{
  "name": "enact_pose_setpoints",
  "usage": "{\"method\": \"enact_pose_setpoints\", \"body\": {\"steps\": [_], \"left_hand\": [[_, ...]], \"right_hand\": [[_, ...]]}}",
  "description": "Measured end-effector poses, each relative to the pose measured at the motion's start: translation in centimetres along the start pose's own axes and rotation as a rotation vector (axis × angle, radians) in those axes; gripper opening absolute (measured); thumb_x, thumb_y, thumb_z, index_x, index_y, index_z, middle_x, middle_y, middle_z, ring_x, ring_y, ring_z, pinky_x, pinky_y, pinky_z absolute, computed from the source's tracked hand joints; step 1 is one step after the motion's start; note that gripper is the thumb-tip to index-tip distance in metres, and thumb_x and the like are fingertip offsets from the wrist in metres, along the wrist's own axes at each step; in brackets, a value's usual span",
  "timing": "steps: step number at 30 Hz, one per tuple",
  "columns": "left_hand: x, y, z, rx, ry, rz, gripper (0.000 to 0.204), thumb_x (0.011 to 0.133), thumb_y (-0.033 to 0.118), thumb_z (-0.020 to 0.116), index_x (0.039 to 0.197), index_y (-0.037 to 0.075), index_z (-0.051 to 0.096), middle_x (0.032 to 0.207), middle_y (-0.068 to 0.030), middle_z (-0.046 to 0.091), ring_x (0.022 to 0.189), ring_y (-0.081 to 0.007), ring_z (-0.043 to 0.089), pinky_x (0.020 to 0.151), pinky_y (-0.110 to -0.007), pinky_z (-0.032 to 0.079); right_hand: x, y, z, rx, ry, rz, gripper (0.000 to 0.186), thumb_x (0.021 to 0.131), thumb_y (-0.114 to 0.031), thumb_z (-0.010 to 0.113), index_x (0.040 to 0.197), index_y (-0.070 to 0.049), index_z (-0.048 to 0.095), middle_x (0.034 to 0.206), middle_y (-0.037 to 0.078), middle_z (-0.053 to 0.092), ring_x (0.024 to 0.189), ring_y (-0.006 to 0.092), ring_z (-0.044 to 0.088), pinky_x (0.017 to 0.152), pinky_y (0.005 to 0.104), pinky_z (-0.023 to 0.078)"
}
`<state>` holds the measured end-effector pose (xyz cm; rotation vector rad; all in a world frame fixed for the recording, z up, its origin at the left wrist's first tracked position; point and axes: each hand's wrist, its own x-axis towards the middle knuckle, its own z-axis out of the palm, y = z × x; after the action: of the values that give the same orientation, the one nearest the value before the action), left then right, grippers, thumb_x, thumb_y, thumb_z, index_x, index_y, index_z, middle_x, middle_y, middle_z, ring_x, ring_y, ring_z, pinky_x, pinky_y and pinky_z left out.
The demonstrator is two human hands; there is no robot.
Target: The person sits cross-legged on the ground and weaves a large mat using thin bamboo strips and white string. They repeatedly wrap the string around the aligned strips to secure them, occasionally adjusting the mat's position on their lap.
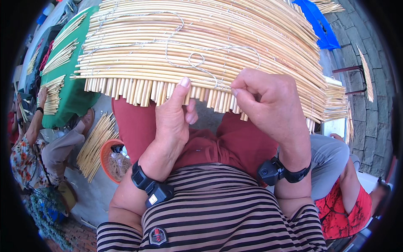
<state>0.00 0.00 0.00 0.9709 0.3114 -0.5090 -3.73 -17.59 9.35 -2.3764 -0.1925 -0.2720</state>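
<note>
A large mat of pale reeds (201, 29) lies across the top of the view, with grey-white twine (180, 25) looped loosely over it and a row of short cut ends along its near edge. My left hand (174, 122) grips that edge, thumb on top and fingers curled beneath. My right hand (268, 101) pinches at the twine near the edge, right of my left thumb, its fingertips close together.
Co-workers sit at the left (27, 159) and right (344, 201). Reed bundles lie on a green cloth (75, 107) and the ground (92, 147). An orange basin (105, 164) stands by my left leg. A blue crate (325, 29) is at the upper right.
</note>
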Motion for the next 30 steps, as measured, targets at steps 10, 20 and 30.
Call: {"method": "enact_pose_setpoints", "body": {"steps": [10,20,30], "left_hand": [[-0.2,0.4,0.5,-0.085,0.028,-0.006,0.036,0.089,0.03,0.069,0.113,0.006,0.06,0.091,-0.0052,0.064,0.061,-0.0136,0.059,0.053,-0.024,0.045],[-0.3,0.7,-0.7,0.015,-0.046,-0.07,0.043,0.09,0.036,0.068,0.114,0.002,0.058,0.088,-0.0135,0.066,0.054,-0.0136,0.061,0.05,-0.022,0.046],[-0.5,0.7,-0.2,0.001,-0.033,-0.071,0.039,0.091,0.035,0.065,0.112,0.003,0.058,0.081,-0.0123,0.067,0.054,-0.0151,0.062,0.049,-0.023,0.048]], "right_hand": [[1.2,-0.8,-0.1,-0.142,-0.131,0.018,0.006,0.075,0.0,0.058,0.07,-0.001,0.059,0.054,0.009,0.053,0.047,0.0179,0.052,0.045,0.0306,0.04],[1.5,-1.0,0.0,-0.173,-0.161,0.014,0.006,0.075,0.001,0.058,0.069,-0.001,0.06,0.05,0.005,0.052,0.043,0.0103,0.049,0.043,0.0266,0.037],[1.4,-1.2,-0.1,-0.146,-0.127,0.01,0.01,0.073,-0.001,0.057,0.065,0.001,0.053,0.057,0.02,0.051,0.052,0.0364,0.055,0.049,0.0415,0.043]]}}
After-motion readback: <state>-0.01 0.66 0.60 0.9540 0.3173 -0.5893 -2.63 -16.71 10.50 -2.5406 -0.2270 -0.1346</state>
